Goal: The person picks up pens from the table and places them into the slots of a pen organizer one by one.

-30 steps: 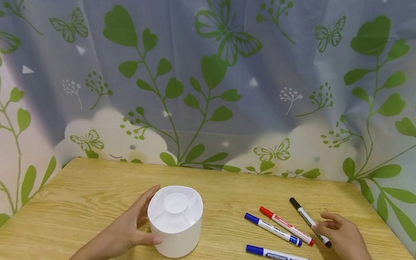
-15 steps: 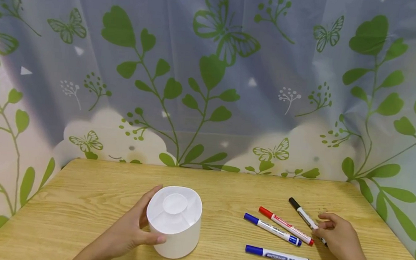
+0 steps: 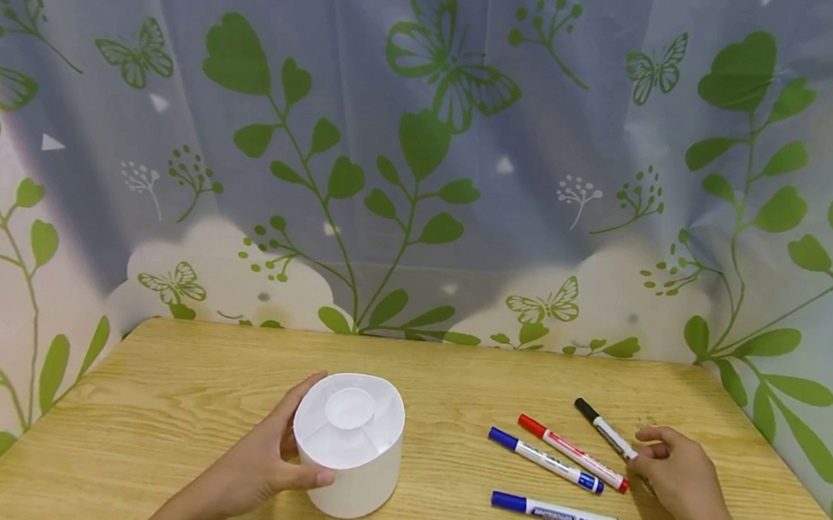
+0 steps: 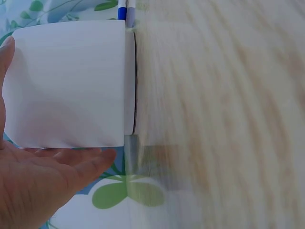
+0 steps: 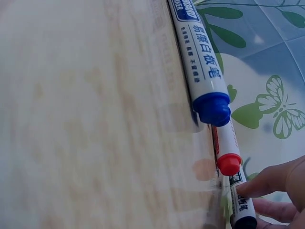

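Observation:
My left hand (image 3: 246,470) grips a white pen holder (image 3: 357,484) from its left side, thumb at the front and fingers behind. The holder stands upright on the table, its top divided into compartments round a circular centre. In the left wrist view, the white wall of the holder (image 4: 66,86) sits between thumb and fingers. Over at the right, my right hand (image 3: 689,483) pinches the lower end of a black whiteboard marker (image 3: 610,434), thumb on its near side in the right wrist view. The marker's end is hidden by the hand in the head view.
A red marker (image 3: 578,454) and a blue marker (image 3: 544,459) lie side by side left of the right hand. Another blue marker (image 3: 559,513) lies nearer the front. Behind the wooden table (image 3: 450,380) hangs a patterned curtain (image 3: 361,204).
The right hand's fingers have closed in on the black marker, which has shifted slightly left and toward the front. The left hand and holder stay nearly still.

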`<state>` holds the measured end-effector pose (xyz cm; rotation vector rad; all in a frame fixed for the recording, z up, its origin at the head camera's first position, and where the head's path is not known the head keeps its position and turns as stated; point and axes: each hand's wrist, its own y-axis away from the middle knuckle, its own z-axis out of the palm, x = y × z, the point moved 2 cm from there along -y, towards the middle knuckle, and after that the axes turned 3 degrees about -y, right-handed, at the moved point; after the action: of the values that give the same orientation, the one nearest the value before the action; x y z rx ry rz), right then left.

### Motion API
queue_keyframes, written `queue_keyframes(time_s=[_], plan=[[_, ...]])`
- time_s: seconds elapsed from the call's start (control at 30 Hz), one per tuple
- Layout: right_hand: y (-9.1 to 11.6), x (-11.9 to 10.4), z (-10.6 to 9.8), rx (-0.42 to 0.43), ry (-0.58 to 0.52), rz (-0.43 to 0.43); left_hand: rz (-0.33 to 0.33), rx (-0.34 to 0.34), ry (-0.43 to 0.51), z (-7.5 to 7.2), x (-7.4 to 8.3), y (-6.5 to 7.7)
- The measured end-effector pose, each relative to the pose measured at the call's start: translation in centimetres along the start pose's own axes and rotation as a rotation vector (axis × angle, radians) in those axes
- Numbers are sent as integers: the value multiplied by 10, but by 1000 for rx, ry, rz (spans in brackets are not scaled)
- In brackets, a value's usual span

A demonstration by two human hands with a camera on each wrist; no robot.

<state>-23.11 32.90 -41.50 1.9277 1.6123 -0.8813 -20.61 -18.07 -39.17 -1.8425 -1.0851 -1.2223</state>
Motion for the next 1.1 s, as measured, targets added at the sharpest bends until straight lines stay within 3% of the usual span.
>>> queue_keyframes(time_s=[0.73,1.1], plan=[[8,-12,-7,215,-34,20,-26,20,-18,0,1,1],[12,-24,-7,321,-115,26,-36,9,-11,1,1,2]])
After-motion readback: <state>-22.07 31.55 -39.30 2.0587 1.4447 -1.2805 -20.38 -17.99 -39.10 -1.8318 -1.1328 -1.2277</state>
